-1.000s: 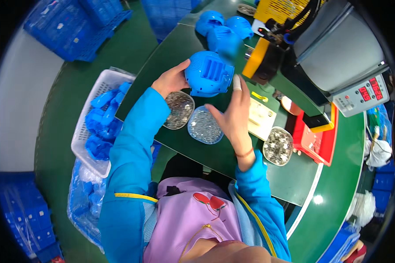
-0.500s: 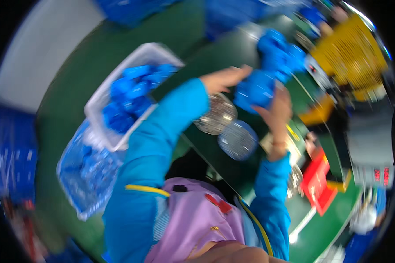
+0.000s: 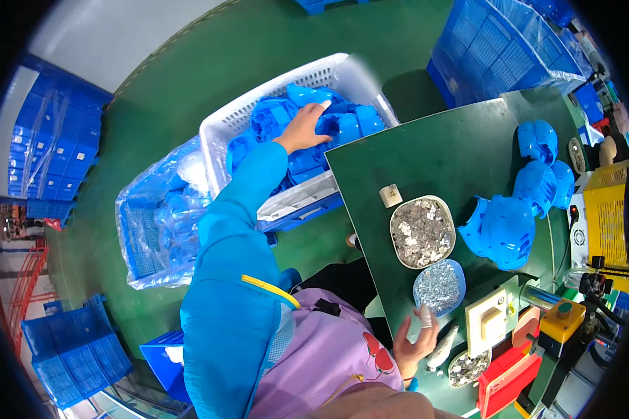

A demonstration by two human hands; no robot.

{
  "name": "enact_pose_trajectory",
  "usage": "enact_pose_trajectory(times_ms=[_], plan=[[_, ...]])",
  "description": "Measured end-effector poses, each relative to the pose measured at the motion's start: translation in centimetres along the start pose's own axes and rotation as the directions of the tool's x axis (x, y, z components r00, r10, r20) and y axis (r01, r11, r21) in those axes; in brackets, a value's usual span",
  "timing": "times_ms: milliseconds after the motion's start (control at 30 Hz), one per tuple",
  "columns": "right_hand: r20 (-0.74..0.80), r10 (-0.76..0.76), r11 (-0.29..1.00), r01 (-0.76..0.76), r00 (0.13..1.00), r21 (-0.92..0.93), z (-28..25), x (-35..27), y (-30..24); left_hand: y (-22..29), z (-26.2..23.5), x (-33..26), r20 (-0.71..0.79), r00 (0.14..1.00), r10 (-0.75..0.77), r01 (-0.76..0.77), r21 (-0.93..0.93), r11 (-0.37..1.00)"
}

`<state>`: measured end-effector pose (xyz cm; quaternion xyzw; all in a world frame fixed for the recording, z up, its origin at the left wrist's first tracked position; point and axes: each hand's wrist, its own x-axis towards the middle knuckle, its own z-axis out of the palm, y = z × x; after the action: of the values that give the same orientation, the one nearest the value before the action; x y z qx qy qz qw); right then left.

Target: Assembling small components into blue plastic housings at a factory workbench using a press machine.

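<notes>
Your left hand [image 3: 302, 128] reaches into the white basket [image 3: 225, 126], fingers spread flat over the blue plastic shells [image 3: 342, 122] piled there, touching one just beneath the palm; no closed grasp shows. Your right hand [image 3: 416, 342] hovers loosely curled, holding nothing, at the near edge of the desk [image 3: 426, 153], just below the small blue dish of metal bits [image 3: 439, 286].
</notes>
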<state>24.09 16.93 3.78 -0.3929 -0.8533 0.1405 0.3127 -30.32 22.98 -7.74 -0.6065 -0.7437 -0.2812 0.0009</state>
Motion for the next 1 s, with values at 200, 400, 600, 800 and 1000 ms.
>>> enact_pose_trajectory(times_ms=[200, 400, 600, 800, 1000], plan=[[0.056, 0.098, 0.995, -0.099, 0.994, 0.023, 1.6, 1.8, -1.4, 7.5, 1.0, 5.8, 0.105, 0.862, -0.496, 0.470, 0.203, 0.859], [-0.066, 0.217, 0.976, -0.217, 0.974, 0.009, 1.2, 2.6, -2.1, 8.3, 4.0, 10.1, 0.317, 0.840, -0.440, 0.358, 0.284, 0.889], [-0.152, 0.215, 0.976, -0.209, 0.965, 0.053, 1.2, 1.4, -1.6, -0.6, 9.3, 12.8, 0.631, 0.714, -0.304, 0.225, 0.204, 0.953], [-0.234, 0.204, 0.979, -0.196, 0.951, 0.056, -0.4, -1.5, -1.8, -7.5, 15.0, 20.3, 0.741, 0.629, -0.237, 0.033, 0.280, 0.960], [-0.258, 0.202, 0.979, -0.204, 0.945, 0.020, -1.9, -4.7, -1.8, -0.5, 14.1, 18.7, 0.610, 0.789, -0.072, 0.074, 0.021, 0.997]])
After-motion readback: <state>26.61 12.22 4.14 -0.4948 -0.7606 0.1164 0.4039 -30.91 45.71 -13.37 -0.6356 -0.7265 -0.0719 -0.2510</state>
